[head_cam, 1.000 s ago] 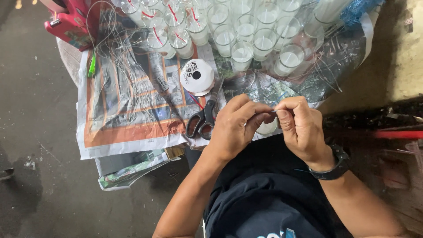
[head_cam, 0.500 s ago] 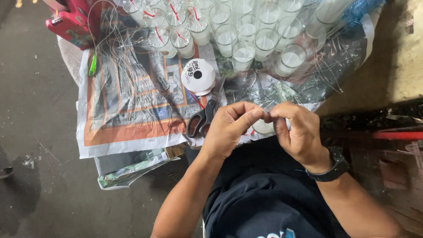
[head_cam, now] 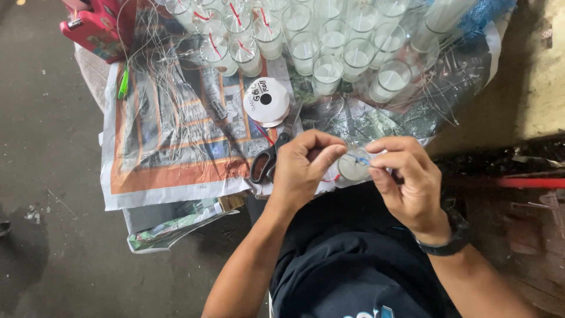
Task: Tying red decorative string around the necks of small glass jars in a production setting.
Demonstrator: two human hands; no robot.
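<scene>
Your left hand (head_cam: 303, 171) and right hand (head_cam: 409, 179) pinch the small clear wax-filled glass cup (head_cam: 354, 166) between them at frame centre, fingertips pressed on opposite sides.

Single head camera, looking steeply down, close over hands and newspaper-covered table (head_cam: 176, 182).

Cup (head_cam: 354, 166) between left hand (head_cam: 302, 171) and right hand (head_cam: 406, 176), at near table edge. Scissors (head_cam: 268, 159) just left of left hand, on newspaper (head_cam: 176, 147). Spool (head_cam: 266, 100) beyond scissors. Rows of cups (head_cam: 318, 41) along far side. Wire strands (head_cam: 159, 76) spread over newspaper, left. Lighter (head_cam: 123, 82) at far-left edge.
</scene>
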